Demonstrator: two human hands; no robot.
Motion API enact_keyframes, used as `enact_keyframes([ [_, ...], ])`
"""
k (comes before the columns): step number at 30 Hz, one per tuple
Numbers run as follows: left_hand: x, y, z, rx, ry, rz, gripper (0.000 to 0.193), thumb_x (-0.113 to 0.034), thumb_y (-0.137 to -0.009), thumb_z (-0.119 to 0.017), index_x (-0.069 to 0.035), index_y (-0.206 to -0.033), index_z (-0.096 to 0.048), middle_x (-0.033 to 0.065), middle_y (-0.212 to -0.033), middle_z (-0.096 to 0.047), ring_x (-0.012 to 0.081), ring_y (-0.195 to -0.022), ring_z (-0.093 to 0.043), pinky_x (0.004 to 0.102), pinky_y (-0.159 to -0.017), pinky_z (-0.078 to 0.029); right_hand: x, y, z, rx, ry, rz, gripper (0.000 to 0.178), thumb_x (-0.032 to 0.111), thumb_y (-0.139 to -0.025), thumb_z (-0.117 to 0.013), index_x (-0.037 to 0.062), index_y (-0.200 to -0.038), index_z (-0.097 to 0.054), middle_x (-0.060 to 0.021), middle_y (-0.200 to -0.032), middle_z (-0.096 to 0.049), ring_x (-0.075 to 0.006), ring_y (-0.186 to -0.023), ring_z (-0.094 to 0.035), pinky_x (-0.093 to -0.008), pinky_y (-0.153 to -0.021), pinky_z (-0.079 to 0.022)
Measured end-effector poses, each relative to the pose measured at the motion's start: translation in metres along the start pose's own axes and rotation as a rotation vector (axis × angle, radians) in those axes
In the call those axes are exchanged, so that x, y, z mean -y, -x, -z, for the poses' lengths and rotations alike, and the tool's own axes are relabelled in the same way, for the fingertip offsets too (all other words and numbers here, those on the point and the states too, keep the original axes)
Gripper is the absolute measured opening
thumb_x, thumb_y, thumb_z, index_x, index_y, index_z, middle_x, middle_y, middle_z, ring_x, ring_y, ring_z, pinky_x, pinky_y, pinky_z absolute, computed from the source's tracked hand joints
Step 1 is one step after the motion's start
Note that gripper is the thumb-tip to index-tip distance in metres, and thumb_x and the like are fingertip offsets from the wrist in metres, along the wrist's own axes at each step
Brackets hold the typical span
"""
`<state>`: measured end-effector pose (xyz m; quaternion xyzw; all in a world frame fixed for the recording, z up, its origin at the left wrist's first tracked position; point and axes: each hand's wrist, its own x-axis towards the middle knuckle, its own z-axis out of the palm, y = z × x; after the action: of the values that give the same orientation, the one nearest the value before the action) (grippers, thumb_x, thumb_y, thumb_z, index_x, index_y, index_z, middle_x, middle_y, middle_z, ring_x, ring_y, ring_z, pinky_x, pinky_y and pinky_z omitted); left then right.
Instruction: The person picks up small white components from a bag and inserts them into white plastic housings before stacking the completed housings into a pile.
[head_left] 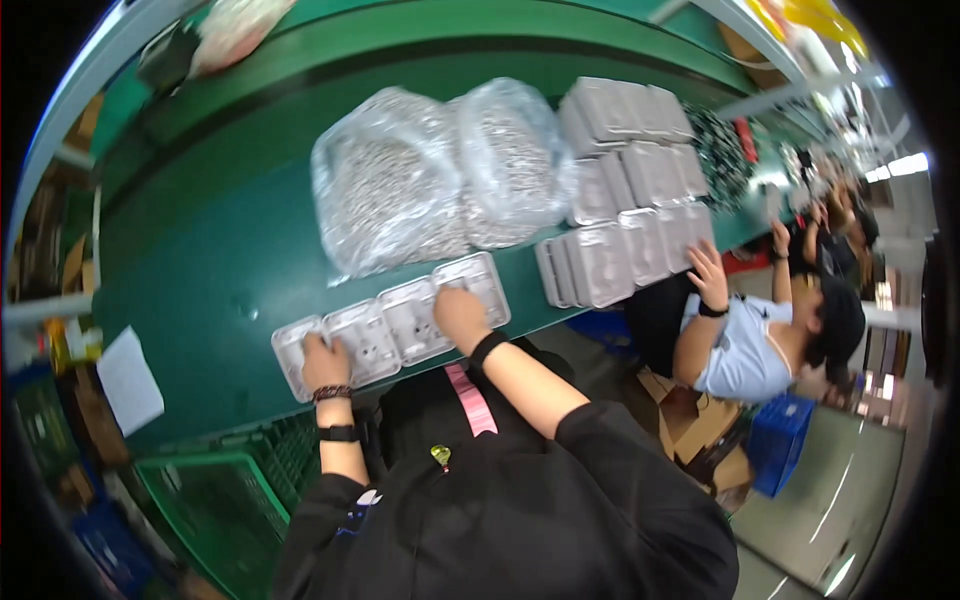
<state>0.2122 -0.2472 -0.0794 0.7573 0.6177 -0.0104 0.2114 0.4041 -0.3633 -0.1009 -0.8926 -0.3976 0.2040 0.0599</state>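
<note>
Several shallow pale-grey plastic housings [362, 342] stand side by side in a slanting row along the near edge of the green table. Small dark spots or fittings show inside some of them. My left hand [325, 364] reaches into the leftmost end of the row, fingers curled down. What it pinches, if anything, I cannot make out. Over the right part of the row, my right hand [462, 318] is closed, its fingertips pointing down and hidden under the hand. Just beyond the housings lie two clear plastic bags [390, 180] full of small silvery parts.
Stacks of grey housings [600, 262] stand right of the bags, with a heap of dark parts [718, 155] behind. A co-worker [750, 345] sits at the right, one hand near the stacks. White paper [130, 382] lies far left; a green crate [215, 510] stands below.
</note>
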Motion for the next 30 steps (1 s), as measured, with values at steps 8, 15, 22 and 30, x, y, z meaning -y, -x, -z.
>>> enact_keyframes([
  [8, 0.008, -0.006, -0.005, 0.000, -0.101, -0.081, 0.028, -0.019, -0.073, -0.058, -0.005, -0.091, -0.042, 0.0179, -0.081, -0.057, 0.0372, -0.078, -0.056, 0.0466, -0.064, -0.044, 0.016, 0.010, 0.089, -0.038, -0.163, 0.104, 0.013, 0.010, -0.071, -0.048, 0.0018, -0.074, -0.057, -0.0170, -0.069, -0.060, -0.0310, -0.064, -0.061, -0.0391, -0.056, -0.048],
  [15, -0.006, 0.000, 0.029, -0.099, -0.043, -0.102, 0.027, -0.016, -0.068, -0.061, -0.003, -0.085, -0.045, 0.0169, -0.073, -0.055, 0.0345, -0.071, -0.055, 0.0412, -0.062, -0.043, -0.084, -0.036, 0.249, -0.220, -0.161, 0.372, 0.016, 0.017, -0.069, -0.052, 0.0015, -0.069, -0.057, -0.0177, -0.063, -0.056, -0.0322, -0.060, -0.056, -0.0419, -0.055, -0.044],
  [22, -0.103, 0.011, 0.093, -0.320, -0.003, -0.094, 0.022, -0.014, -0.068, -0.061, -0.003, -0.079, -0.046, 0.0124, -0.063, -0.051, 0.0303, -0.058, -0.051, 0.0377, -0.056, -0.042, -0.310, -0.085, 0.408, -0.216, 0.113, -0.054, 0.027, 0.023, -0.071, -0.054, -0.0031, -0.074, -0.059, -0.0206, -0.072, -0.060, -0.0317, -0.063, -0.059, -0.0399, -0.060, -0.047],
  [30, -0.214, 0.018, 0.086, -0.277, 0.064, -0.247, 0.025, -0.016, -0.069, -0.062, -0.003, -0.076, -0.042, 0.0116, -0.058, -0.049, 0.0280, -0.053, -0.051, 0.0363, -0.051, -0.040, -0.440, -0.095, 0.411, -0.077, 0.042, -0.357, 0.026, 0.019, -0.072, -0.052, -0.0051, -0.068, -0.059, -0.0161, -0.055, -0.058, -0.0263, -0.043, -0.057, -0.0348, -0.049, -0.048],
])
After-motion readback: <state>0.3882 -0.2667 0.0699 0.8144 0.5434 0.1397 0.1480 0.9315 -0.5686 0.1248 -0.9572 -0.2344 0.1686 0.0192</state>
